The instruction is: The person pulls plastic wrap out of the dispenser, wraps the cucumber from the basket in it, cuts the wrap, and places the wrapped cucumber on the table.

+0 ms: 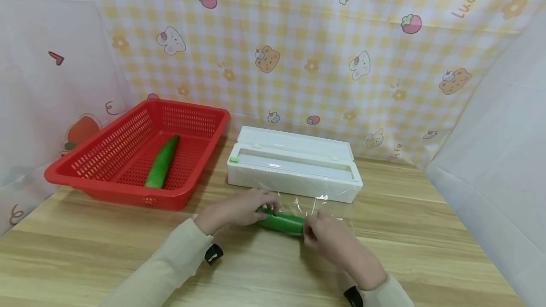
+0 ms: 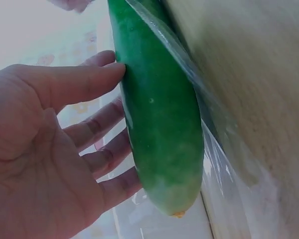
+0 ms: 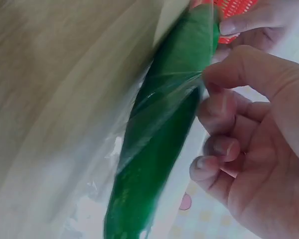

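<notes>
A green cucumber lies crosswise on the table in front of me, with clear plastic wrap drawn over part of it. My left hand holds its left end from above, thumb on the near side and fingers on the far side. In the left wrist view that cucumber end shows bare, with film beside it. Toward the other end, my right hand pinches the film's edge between thumb and curled forefinger, right against the cucumber. Its remaining fingers are bent.
Behind the hands stands a white plastic-wrap box, lid raised, a green slider at its left. Film stretches from its front across the wooden table. At left, a red basket contains another cucumber. A patterned curtain hangs behind.
</notes>
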Motion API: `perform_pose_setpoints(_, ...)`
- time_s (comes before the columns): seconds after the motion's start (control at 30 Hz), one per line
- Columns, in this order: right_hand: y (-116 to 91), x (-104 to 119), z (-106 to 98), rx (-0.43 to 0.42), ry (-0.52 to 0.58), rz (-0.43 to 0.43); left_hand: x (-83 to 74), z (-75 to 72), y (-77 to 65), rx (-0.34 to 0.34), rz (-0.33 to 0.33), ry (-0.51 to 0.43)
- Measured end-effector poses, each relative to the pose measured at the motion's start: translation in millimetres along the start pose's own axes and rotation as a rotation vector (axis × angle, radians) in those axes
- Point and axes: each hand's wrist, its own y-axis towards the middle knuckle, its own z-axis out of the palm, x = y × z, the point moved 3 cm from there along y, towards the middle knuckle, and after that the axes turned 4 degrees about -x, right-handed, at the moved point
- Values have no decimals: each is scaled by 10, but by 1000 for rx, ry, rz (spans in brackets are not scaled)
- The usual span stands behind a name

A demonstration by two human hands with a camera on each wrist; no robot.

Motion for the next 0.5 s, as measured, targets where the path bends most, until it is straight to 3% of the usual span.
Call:
perform_pose_setpoints(0.13,19,-30,16,-68,16,-41,-30,3,-11,0,24,20)
perform_pose_setpoints(0.37,18,-105,47,-44,140,18,-56,43,-38,40,-31,127)
perform_pose_setpoints(0.5,16,-141,62,-22,179,44,-60,65,-45,7,-14,174)
